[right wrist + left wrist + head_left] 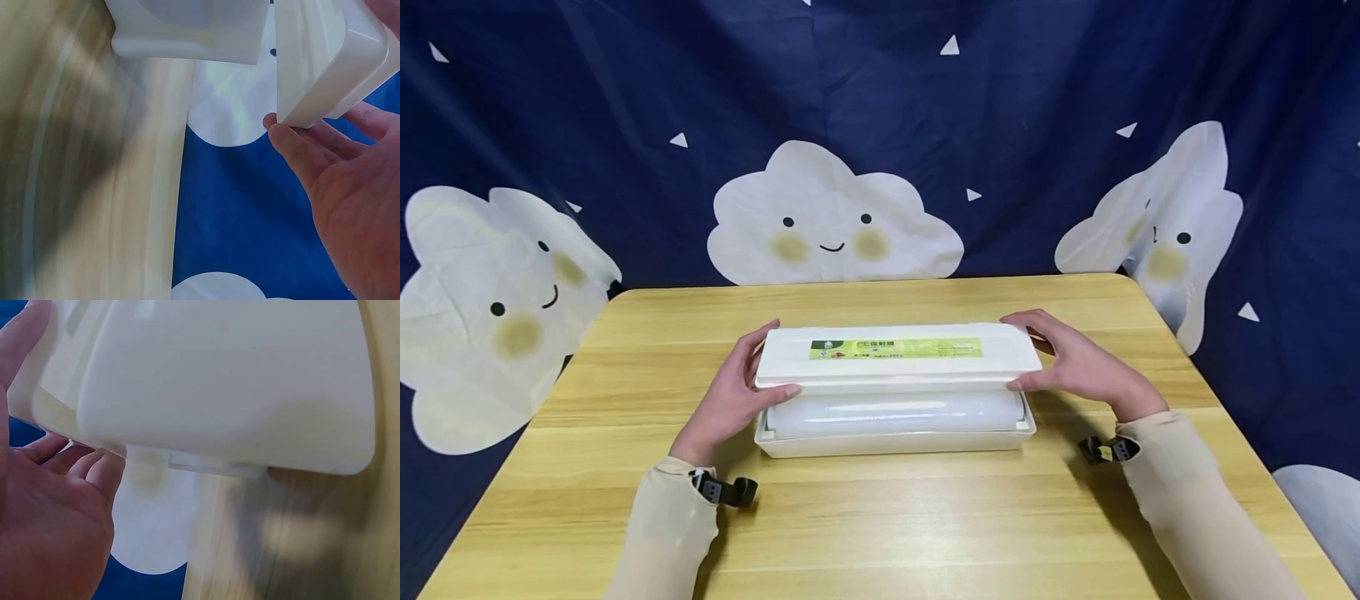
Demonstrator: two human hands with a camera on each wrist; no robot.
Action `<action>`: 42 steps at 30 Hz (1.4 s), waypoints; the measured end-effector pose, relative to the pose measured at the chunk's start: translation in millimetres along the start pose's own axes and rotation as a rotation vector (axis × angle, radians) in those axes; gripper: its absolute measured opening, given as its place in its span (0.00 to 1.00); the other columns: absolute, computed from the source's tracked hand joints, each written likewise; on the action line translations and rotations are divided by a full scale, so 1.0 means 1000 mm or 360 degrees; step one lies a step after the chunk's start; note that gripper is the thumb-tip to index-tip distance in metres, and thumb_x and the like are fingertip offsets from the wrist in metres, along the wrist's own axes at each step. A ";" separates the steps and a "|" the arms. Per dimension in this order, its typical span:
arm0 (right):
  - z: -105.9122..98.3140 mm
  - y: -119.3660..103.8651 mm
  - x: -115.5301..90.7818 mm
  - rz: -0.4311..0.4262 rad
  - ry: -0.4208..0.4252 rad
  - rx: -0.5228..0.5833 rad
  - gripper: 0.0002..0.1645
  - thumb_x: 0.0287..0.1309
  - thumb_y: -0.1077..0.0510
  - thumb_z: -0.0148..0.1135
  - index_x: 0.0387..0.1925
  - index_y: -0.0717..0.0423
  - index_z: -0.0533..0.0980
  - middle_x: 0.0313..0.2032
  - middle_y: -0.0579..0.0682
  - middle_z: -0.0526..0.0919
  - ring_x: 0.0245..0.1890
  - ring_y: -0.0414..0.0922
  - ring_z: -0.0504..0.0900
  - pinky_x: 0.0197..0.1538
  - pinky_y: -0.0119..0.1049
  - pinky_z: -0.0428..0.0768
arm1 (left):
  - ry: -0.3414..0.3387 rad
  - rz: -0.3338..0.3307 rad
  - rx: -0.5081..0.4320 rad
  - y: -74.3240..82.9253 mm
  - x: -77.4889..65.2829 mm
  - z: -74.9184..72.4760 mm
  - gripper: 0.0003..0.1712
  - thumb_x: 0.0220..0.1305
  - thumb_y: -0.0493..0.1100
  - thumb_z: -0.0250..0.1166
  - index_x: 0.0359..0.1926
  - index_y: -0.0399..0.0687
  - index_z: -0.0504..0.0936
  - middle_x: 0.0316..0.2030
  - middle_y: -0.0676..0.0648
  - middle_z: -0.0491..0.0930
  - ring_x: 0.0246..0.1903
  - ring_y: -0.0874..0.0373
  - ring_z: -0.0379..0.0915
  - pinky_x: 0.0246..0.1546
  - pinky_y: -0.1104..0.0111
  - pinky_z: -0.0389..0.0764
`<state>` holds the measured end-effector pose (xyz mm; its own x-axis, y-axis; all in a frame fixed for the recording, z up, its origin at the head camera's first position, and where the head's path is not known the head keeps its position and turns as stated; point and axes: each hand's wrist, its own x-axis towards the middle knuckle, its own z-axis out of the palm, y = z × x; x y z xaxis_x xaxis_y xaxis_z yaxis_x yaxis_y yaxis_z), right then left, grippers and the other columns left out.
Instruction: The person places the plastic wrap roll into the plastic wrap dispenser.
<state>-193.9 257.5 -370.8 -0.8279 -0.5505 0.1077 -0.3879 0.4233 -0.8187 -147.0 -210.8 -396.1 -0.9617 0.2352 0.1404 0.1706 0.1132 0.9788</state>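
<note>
Both hands hold the long white lid [895, 381] of a cling film box by its two ends, above the box base. My left hand [730, 392] grips the left end, its thumb on the front edge and its fingers behind. At the opposite end, my right hand [1078, 362] pinches the lid between thumb and fingers. A roll of clear cling film [895, 415] lies in the white box base [895, 445], its front showing below the lid. In the right wrist view, a gap separates the lid [337, 87] from the base [187, 37].
The box base stands on a light wooden table [887, 525]. A yellow-green label [895, 348] runs along the lid's top. Behind the table hangs a dark blue curtain [880, 92] printed with white clouds. Small black cameras sit at both wrists.
</note>
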 end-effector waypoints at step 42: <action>0.017 -0.008 -0.025 -0.0046 -0.0037 -0.0192 0.45 0.44 0.48 0.80 0.63 0.50 0.67 0.58 0.45 0.69 0.59 0.45 0.69 0.62 0.30 0.64 | -0.0092 0.0092 0.0023 -0.007 -0.025 -0.003 0.48 0.46 0.23 0.75 0.64 0.37 0.55 0.74 0.43 0.52 0.66 0.55 0.59 0.58 0.72 0.69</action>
<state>-163.7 255.4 -376.6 -0.8067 -0.5795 0.1160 -0.4585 0.4897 -0.7417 -125.3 -220.4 -406.0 -0.9363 0.2974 0.1871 0.2287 0.1114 0.9671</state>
